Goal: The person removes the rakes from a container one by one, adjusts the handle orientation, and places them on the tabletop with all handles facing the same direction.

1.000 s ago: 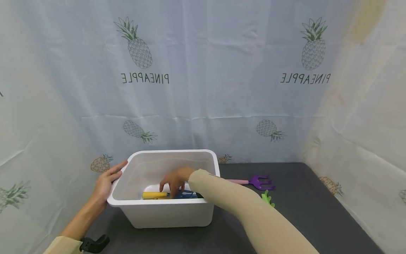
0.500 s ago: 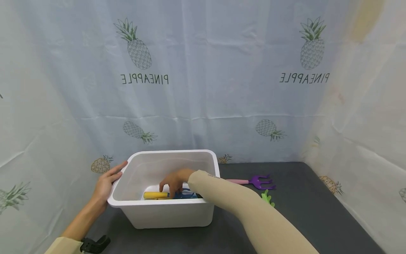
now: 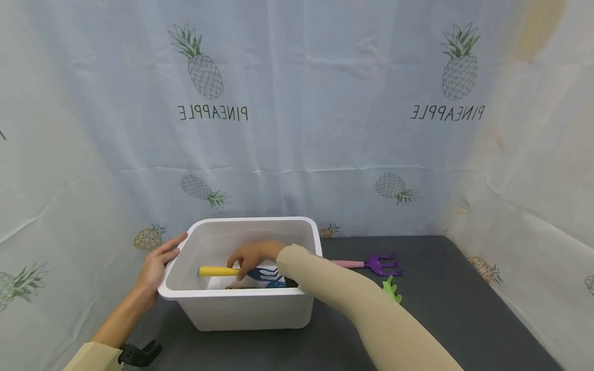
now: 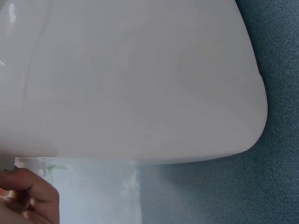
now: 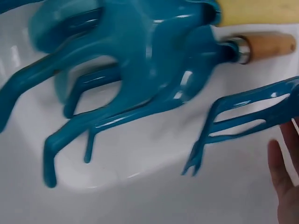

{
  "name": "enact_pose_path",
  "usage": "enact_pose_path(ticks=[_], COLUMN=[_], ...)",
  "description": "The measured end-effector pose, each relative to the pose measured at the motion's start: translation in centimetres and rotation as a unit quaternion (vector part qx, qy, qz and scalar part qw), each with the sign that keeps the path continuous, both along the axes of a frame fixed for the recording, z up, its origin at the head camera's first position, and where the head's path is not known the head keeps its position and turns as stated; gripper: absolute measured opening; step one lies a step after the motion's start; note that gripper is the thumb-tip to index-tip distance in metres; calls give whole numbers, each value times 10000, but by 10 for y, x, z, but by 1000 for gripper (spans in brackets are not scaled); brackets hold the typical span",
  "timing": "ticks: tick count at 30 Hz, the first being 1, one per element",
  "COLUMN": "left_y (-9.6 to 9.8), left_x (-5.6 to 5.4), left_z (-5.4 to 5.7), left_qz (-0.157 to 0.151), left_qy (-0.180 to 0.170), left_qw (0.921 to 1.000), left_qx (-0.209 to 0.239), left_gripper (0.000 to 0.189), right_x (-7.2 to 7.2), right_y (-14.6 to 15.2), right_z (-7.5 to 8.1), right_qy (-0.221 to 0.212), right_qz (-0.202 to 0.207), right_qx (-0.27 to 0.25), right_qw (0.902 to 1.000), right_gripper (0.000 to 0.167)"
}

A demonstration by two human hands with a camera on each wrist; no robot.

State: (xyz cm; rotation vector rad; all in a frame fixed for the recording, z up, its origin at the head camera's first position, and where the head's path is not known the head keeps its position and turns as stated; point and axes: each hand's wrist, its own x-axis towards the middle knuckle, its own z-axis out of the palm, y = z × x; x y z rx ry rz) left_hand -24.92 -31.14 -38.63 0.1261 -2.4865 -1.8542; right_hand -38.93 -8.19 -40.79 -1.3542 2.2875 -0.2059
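Note:
Inside a white plastic bin (image 3: 241, 312), my right hand (image 3: 255, 256) pinches a blue garden hand rake (image 3: 262, 274) at its neck. The yellow handle (image 3: 215, 271) points left, above the bin floor, and the bent tines point right under the hand. In the right wrist view, fingers (image 5: 280, 175) lie by the rake's blue head (image 5: 257, 109). Other blue rakes lie in the bin, one with a wooden handle (image 5: 268, 47), another with a pale yellow handle (image 5: 261, 11). My left hand (image 3: 155, 268) grips the bin's left rim, thumb over the edge.
On the dark table (image 3: 445, 304), right of the bin, lie a purple rake (image 3: 382, 265) with a pink handle and a green toothed thing (image 3: 392, 288), partly behind my sleeve. A pineapple-print curtain (image 3: 297, 129) encloses the back and sides.
The yellow-handled rake has risen and shifted left in my right hand, showing the bin floor and a brown handle below it. My left hand stays on the rim.

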Motion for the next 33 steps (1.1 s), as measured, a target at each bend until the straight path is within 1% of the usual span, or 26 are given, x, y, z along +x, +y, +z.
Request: enact_pose_path(ticks=[5,8,11,15,17,20,25,29,33], left_y=[1,1,1,1,1,0,-1,0,0], left_x=[1,1,1,0,-1,-1,0,0,0], left_z=[0,1,1,1,1,0,0,0,0], left_qz=[-18,-34,-52,-26,-4,10,16,30,51], left_qy=[5,-1,6,-13,-32,-49,-46,-42,-42], left_qw=[10000,10000,10000,10000,10000,9999,9999,9998,9997], left_qx=[-63,-47,-13,-19,-44,-96,-143,-183,-232], left_gripper=[53,53,54,54,54,54,54,53,53], right_x=[-2,-2,-2,-3,-3,-4,-2,-2,-3], right_y=[1,2,3,4,5,4,3,3,4], right_z=[7,10,13,18,20,22,22,22,22], right_qy=[-102,-285,-658,-1307,-1511,-1718,-1806,-1752,-1598], right_qz=[151,97,-49,-260,-296,-299,-266,-205,-249], right_qx=[-172,-287,-413,-680,-804,-904,-910,-915,-978], right_qw=[9997,9991,9970,9888,9848,9805,9790,9801,9820], right_gripper=[49,51,59,72,75,74,66,61,60])
